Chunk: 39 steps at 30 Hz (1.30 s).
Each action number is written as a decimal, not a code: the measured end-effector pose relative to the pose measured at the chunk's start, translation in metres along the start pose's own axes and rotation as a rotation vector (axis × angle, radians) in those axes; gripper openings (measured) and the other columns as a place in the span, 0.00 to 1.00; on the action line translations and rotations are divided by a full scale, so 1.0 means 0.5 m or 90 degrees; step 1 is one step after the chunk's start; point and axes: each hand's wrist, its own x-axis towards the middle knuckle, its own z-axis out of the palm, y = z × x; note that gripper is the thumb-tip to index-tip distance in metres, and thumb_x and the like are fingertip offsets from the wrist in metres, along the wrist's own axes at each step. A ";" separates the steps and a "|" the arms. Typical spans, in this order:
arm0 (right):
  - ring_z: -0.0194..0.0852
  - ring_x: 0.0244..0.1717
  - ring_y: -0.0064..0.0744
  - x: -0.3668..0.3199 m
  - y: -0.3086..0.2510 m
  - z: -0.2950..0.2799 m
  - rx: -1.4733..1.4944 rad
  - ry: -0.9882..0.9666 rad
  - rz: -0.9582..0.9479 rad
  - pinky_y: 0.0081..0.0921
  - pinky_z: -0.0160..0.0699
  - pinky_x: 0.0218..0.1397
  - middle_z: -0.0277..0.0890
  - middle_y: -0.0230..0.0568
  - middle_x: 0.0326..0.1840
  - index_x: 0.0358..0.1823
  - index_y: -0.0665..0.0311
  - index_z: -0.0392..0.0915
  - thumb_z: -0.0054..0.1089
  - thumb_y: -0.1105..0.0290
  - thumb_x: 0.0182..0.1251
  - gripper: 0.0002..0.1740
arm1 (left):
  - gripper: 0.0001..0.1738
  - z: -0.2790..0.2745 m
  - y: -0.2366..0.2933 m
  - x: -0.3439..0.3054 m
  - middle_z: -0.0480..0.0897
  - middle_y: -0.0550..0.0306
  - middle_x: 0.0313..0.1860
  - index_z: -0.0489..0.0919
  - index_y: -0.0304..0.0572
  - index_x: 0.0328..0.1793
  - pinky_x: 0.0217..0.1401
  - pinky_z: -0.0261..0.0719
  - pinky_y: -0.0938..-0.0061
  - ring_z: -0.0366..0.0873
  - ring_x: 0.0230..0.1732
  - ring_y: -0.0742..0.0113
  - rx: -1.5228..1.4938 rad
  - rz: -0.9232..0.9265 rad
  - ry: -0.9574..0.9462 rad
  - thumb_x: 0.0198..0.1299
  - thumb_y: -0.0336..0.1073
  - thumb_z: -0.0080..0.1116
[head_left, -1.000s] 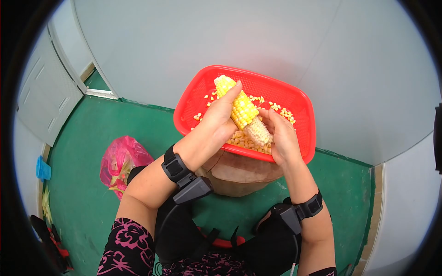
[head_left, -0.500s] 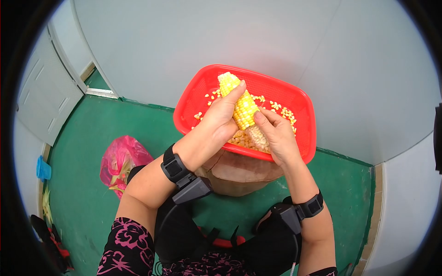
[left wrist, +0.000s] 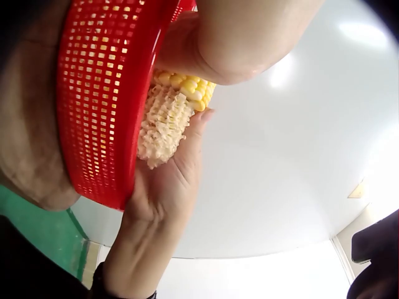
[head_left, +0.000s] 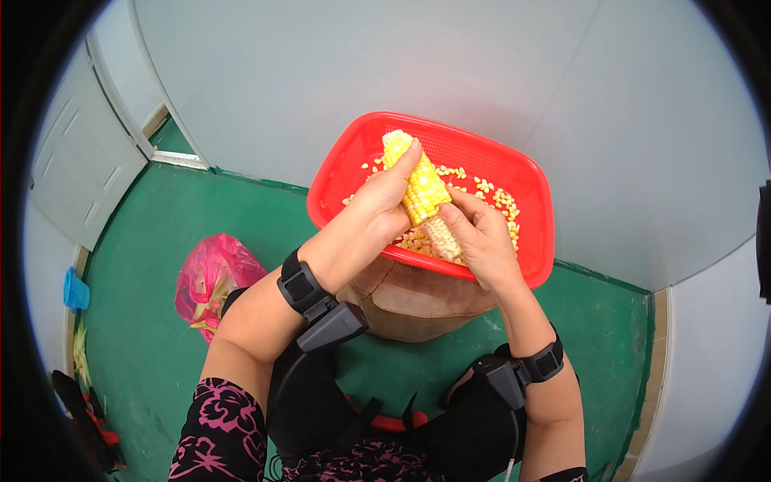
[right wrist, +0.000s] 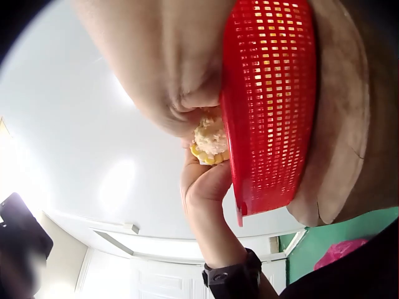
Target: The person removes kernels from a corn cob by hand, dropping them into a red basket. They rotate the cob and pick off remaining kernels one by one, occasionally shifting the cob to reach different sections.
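Observation:
A corn cob [head_left: 423, 191] is held over a red plastic basket [head_left: 536, 189]. Yellow kernels cover its upper part; the lower end [left wrist: 163, 128] is stripped to pale cob. My left hand [head_left: 387, 199] grips the kernel-covered part, thumb lying along its top. With the thumb at the edge of the kernel rows, my right hand [head_left: 488, 241] holds the lower end, its fingers behind the cob. Loose kernels [head_left: 504, 202] are scattered in the basket. In the right wrist view the basket wall and my right hand hide most of the cob.
The basket rests on a round brown stump-like block [head_left: 418, 304]. A pink plastic bag [head_left: 210, 269] with husks stands on the green floor to the left, and a blue container [head_left: 75, 291] lies farther left. A grey wall [head_left: 450, 56] rises right behind the basket.
My right hand has come up from beside the bare end, its thumb now at the kernel edge. The cob has tilted slightly while my left hand keeps its grip.

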 end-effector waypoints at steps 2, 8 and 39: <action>0.70 0.43 0.19 0.000 -0.001 0.000 0.022 0.007 0.023 0.17 0.69 0.47 0.74 0.39 0.45 0.55 0.75 0.67 0.49 0.68 0.66 0.20 | 0.20 0.005 0.004 -0.004 0.73 0.51 0.52 0.68 0.40 0.55 0.57 0.72 0.61 0.72 0.52 0.59 -0.004 -0.004 0.006 0.63 0.45 0.47; 0.68 0.48 0.21 0.007 0.001 -0.013 0.136 0.034 0.097 0.18 0.67 0.53 0.72 0.41 0.49 0.54 0.74 0.68 0.49 0.68 0.66 0.19 | 0.18 0.001 0.003 0.007 0.74 0.53 0.50 0.69 0.42 0.54 0.54 0.74 0.58 0.73 0.50 0.57 -0.032 0.000 0.018 0.63 0.44 0.49; 0.72 0.37 0.20 0.005 0.010 -0.004 0.034 0.096 0.024 0.17 0.72 0.41 0.76 0.39 0.39 0.48 0.74 0.73 0.53 0.68 0.64 0.17 | 0.18 0.014 0.005 -0.013 0.69 0.48 0.56 0.63 0.36 0.58 0.62 0.65 0.59 0.67 0.58 0.55 -0.014 -0.014 0.017 0.66 0.38 0.42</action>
